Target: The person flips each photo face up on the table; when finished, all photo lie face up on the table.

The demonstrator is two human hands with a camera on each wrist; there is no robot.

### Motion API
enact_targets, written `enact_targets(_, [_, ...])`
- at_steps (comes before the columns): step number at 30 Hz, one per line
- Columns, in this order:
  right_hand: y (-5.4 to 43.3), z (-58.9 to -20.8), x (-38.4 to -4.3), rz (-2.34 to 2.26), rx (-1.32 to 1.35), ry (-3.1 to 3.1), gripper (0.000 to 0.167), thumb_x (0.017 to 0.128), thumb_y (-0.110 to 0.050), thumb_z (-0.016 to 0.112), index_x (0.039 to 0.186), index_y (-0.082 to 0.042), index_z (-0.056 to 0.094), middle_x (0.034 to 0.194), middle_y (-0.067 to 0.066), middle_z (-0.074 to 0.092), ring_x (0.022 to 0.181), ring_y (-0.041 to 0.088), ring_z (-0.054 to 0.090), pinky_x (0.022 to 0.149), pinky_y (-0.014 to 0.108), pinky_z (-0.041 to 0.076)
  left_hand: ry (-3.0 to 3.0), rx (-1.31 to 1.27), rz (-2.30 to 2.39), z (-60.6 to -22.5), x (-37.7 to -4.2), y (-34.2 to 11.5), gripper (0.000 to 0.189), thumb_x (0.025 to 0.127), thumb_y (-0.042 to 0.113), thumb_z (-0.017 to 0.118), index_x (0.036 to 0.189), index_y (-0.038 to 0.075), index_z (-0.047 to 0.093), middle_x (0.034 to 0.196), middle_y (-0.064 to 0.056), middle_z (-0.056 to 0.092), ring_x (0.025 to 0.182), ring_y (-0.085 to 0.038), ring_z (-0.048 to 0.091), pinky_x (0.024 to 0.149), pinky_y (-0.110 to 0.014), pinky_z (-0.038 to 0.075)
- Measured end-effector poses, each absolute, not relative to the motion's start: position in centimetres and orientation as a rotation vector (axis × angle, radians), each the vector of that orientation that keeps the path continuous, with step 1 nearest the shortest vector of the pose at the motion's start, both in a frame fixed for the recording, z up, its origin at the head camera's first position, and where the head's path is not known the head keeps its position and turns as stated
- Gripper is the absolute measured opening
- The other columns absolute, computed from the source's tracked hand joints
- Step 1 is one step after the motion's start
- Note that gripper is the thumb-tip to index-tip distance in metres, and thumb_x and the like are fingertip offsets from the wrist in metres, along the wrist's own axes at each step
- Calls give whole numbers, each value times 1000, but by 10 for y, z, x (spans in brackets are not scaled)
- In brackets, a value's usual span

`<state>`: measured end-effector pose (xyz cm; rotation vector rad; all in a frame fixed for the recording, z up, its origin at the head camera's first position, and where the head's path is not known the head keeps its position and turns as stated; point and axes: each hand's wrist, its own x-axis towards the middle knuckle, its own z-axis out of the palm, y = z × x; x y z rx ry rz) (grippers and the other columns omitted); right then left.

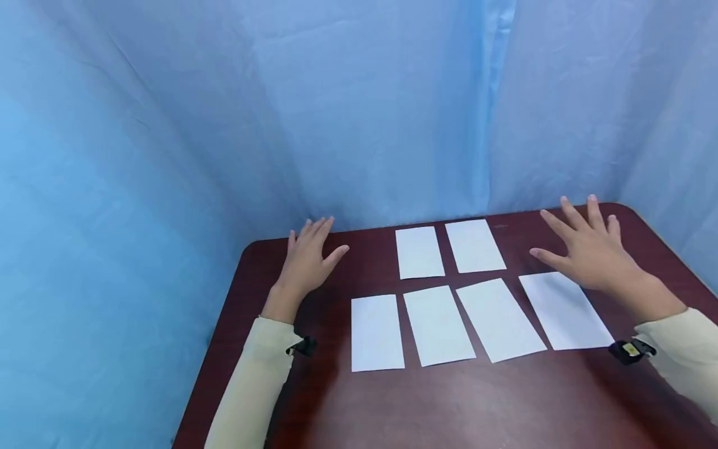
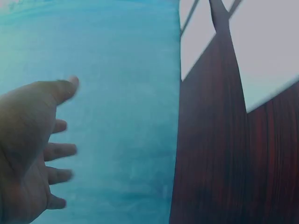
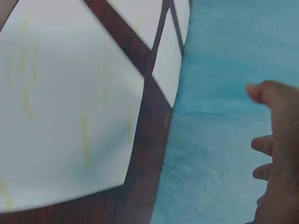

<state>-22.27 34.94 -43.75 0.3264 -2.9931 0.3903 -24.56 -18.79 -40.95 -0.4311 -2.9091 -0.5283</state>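
Observation:
Several white paper sheets lie on the dark red table in two rows. The front row runs from a left sheet [image 1: 378, 333] to a right sheet [image 1: 566, 312]; the back row holds a left sheet [image 1: 419, 252] and a right sheet [image 1: 475, 246]. My left hand [image 1: 305, 265] is held over the table's left part with fingers spread, left of the sheets. Fingers splayed wide, my right hand [image 1: 597, 255] hovers by the front row's right sheet and casts a shadow on it. Neither hand holds anything. Faint yellow streaks mark the near sheet [image 3: 70, 107] in the right wrist view.
Light blue curtains [image 1: 364, 112] hang behind and beside the table [image 1: 437, 405], right up to its back edge. Black wrist straps [image 1: 305, 346] sit at both cream sleeves [image 1: 247, 380].

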Motion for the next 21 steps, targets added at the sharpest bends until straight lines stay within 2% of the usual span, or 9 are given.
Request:
enact_targets(4, [328, -435, -225, 483, 368, -2918, 80, 102, -40, 68, 165, -5, 32, 170, 35, 21, 160, 60, -1, 124, 80, 4, -2924, -374, -690, -413, -246, -179, 71, 108, 47, 58, 168, 19, 32, 170, -10, 41, 160, -33, 36, 130, -61, 28])
enact_targets(6, [314, -432, -226, 552, 387, -2890, 76, 100, -33, 70, 161, -2, 37, 165, 36, 30, 157, 60, 15, 123, 79, 16, -2922, -343, -754, -414, -246, -173, 69, 108, 45, 58, 167, 20, 33, 171, -8, 41, 159, -30, 38, 128, -56, 35])
enact_targets(9, [290, -425, -229, 679, 412, -2875, 72, 100, -28, 71, 160, -1, 39, 162, 34, 36, 152, 56, 30, 119, 77, 28, -2894, -328, -853, -413, -247, -164, 67, 108, 43, 58, 166, 21, 36, 170, -7, 41, 158, -28, 39, 126, -54, 39])
enact_targets(14, [254, -421, -232, 889, 460, -2842, 66, 104, -28, 66, 160, -1, 40, 160, 30, 43, 148, 52, 39, 116, 74, 36, -2864, -339, -977, -416, -250, -146, 63, 108, 42, 59, 165, 23, 39, 167, -5, 47, 156, -26, 43, 124, -53, 42])
enact_targets(21, [214, -439, -237, 1207, 422, -2850, 62, 108, -35, 59, 160, -7, 41, 160, 25, 46, 142, 51, 50, 113, 68, 45, -2853, -344, -1114, -429, -249, -126, 61, 107, 41, 60, 163, 24, 42, 158, -3, 57, 150, -25, 51, 120, -52, 47])
